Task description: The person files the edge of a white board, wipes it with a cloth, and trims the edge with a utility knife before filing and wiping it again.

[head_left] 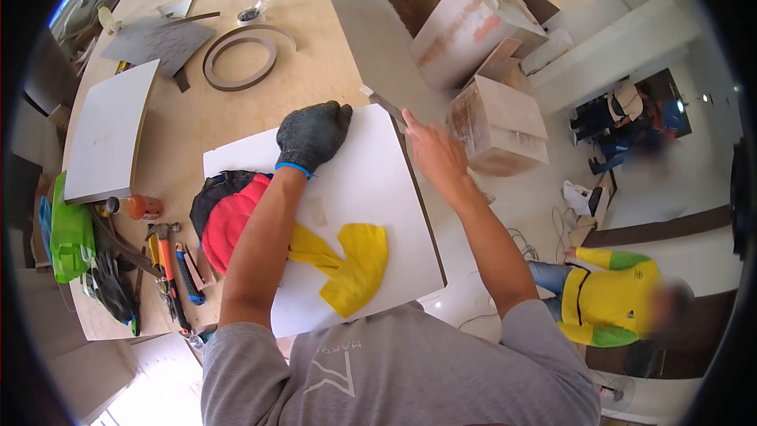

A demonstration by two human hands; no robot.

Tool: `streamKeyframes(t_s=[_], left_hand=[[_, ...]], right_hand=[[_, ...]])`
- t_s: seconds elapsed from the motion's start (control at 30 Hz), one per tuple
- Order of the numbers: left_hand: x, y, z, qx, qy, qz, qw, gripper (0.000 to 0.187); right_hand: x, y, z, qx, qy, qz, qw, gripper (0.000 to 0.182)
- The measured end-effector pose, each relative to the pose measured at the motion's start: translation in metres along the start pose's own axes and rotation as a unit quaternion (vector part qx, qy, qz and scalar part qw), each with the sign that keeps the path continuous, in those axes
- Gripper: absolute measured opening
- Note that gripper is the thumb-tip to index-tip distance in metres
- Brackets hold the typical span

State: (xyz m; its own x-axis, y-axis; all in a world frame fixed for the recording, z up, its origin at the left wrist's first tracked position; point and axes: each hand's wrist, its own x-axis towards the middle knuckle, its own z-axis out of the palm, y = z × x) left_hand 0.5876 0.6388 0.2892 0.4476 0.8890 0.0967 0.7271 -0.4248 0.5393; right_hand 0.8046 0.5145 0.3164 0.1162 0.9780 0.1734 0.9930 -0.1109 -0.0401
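Note:
My left hand [313, 134], in a dark knit glove with a blue cuff, presses flat on a white board [371, 189] lying on the plywood workbench [236, 102]. At the board's right edge, my bare right hand [436, 154] grips a thin dark edge-banding strip [384, 102] that runs along that edge. A yellow cloth [351, 262] lies on the board near me, partly under my left forearm. A red and black cap [227, 217] rests at the board's left edge.
A hammer [164, 256], a utility knife [188, 274], dark gloves [114, 288] and a green bag [69, 237] lie at the bench's left. A second white panel [106, 134] and a coil of banding [240, 55] sit further back. Wooden boxes [497, 122] and seated people [607, 296] are on the floor right.

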Motion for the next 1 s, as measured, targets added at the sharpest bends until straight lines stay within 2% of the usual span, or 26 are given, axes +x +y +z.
streamKeyframes(t_s=[0.1, 0.2, 0.5, 0.6, 0.7, 0.87, 0.9, 1.0], left_hand=[[0.001, 0.000, 0.000, 0.001, 0.004, 0.006, 1.000, 0.045], [0.002, -0.002, -0.003, 0.003, -0.008, 0.005, 1.000, 0.045], [0.003, -0.001, -0.004, 0.019, -0.019, 0.000, 1.000, 0.047], [0.002, 0.002, -0.002, 0.019, -0.024, 0.007, 0.999, 0.048], [0.003, -0.003, -0.002, 0.023, -0.017, 0.016, 0.999, 0.047], [0.000, 0.003, -0.008, 0.029, -0.024, -0.006, 0.999, 0.047], [-0.001, 0.003, -0.004, 0.023, 0.007, -0.012, 1.000, 0.046], [0.006, -0.009, 0.010, 0.036, 0.013, 0.018, 0.999, 0.045]], right_hand=[[-0.001, 0.002, -0.004, -0.020, -0.006, -0.028, 0.999, 0.043], [-0.030, -0.005, -0.016, 0.003, -0.061, -0.008, 0.998, 0.043], [-0.034, -0.008, -0.016, 0.010, -0.049, 0.029, 0.998, 0.042], [-0.019, -0.004, -0.011, 0.033, -0.009, 0.027, 0.999, 0.043], [-0.032, -0.011, -0.018, 0.029, -0.048, 0.032, 0.998, 0.042], [-0.025, -0.020, -0.011, 0.033, -0.046, 0.041, 0.998, 0.041], [-0.020, -0.019, -0.012, 0.026, -0.035, 0.045, 0.998, 0.041], [-0.033, -0.017, -0.010, 0.054, -0.065, 0.052, 0.995, 0.045]])
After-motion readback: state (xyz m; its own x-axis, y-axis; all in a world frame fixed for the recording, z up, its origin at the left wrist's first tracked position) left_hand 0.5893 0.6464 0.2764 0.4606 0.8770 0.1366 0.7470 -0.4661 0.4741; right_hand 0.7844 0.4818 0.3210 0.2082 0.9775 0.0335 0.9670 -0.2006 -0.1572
